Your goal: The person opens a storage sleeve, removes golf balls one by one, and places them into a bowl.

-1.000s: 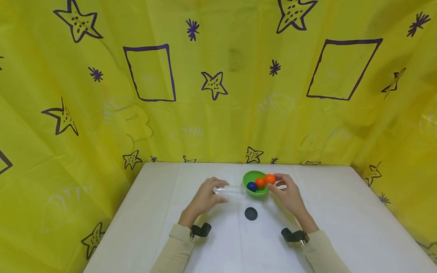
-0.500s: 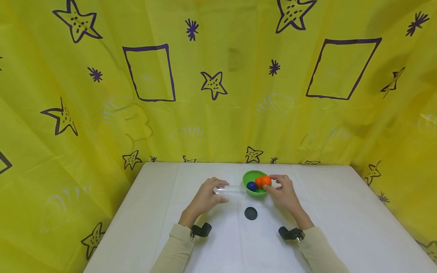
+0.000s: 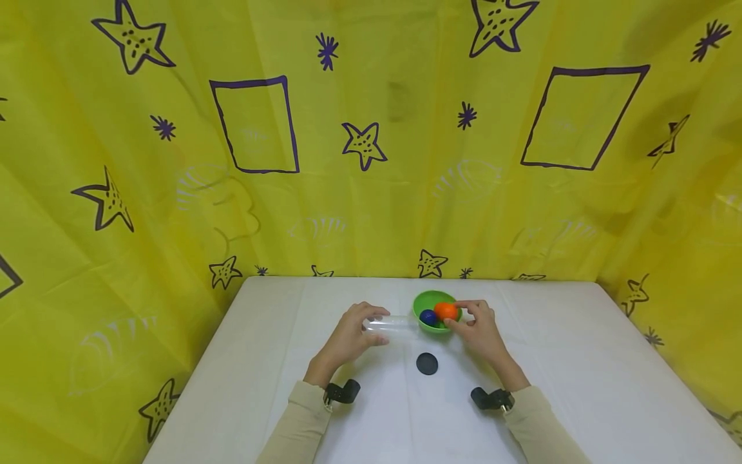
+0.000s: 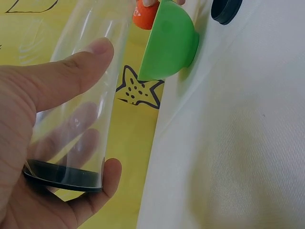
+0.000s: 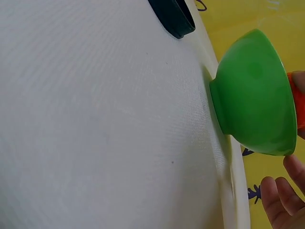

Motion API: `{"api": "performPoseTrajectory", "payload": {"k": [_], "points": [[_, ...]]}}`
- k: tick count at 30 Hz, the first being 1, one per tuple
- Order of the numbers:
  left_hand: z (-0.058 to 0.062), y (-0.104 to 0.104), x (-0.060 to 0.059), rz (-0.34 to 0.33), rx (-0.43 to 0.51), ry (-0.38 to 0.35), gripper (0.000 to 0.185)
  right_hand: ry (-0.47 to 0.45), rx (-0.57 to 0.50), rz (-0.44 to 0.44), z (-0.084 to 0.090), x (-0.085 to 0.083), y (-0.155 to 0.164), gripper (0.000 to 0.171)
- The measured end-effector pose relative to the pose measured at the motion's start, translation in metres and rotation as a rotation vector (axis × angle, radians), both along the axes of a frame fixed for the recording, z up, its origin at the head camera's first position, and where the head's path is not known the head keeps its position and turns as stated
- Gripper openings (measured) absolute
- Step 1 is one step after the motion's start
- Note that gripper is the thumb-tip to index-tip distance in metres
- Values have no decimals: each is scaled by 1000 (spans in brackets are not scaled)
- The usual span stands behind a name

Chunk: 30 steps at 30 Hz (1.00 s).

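Note:
My left hand (image 3: 346, 335) grips a clear plastic tube (image 3: 394, 326), which points toward the bowl. In the left wrist view a black cap (image 4: 66, 176) covers the tube's near end, fingers visible through the wall. A green bowl (image 3: 426, 300) stands just right of the tube. My right hand (image 3: 482, 327) pinches an orange ball (image 3: 449, 312) between thumb and finger, over the bowl's right side. A dark blue ball (image 3: 428, 316) lies inside; a second orange ball is almost wholly hidden behind the pinched one. In the right wrist view, orange shows at the rim of the bowl (image 5: 255, 90).
A loose round black cap (image 3: 427, 363) lies on the white-covered table (image 3: 371, 412), nearer me than the bowl. Behind the table hangs a yellow curtain (image 3: 348, 212) with drawn stars. Each wrist wears a black camera (image 3: 343, 391).
My right hand has moved left with the orange ball, from the bowl's right rim to over its inside, now overlapping the other orange ball. The left hand and tube have stayed put.

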State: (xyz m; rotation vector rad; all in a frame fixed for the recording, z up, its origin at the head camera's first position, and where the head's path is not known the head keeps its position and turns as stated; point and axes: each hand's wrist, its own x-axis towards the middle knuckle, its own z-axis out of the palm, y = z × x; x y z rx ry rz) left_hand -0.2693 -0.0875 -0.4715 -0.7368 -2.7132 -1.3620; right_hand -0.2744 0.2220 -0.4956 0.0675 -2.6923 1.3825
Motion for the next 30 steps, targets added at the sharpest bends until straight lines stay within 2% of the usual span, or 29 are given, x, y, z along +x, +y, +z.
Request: {"api": "performPoseTrajectory", "payload": {"k": [7, 14, 19, 25, 30], "points": [[0, 0, 0, 11, -4, -5, 49, -5, -20, -24, -3, 0, 0, 36], [0, 0, 1, 15, 7, -6, 47, -23, -35, -47, -1, 2, 2, 36], [-2, 1, 0, 20, 10, 0, 48, 2, -52, -51, 1, 4, 3, 35], [-3, 2, 2, 25, 33, -38, 49, 29, -30, -53, 1, 6, 3, 32], [-4, 5, 3, 51, 13, -71, 48, 27, 5, -54, 2, 11, 4, 30]]}}
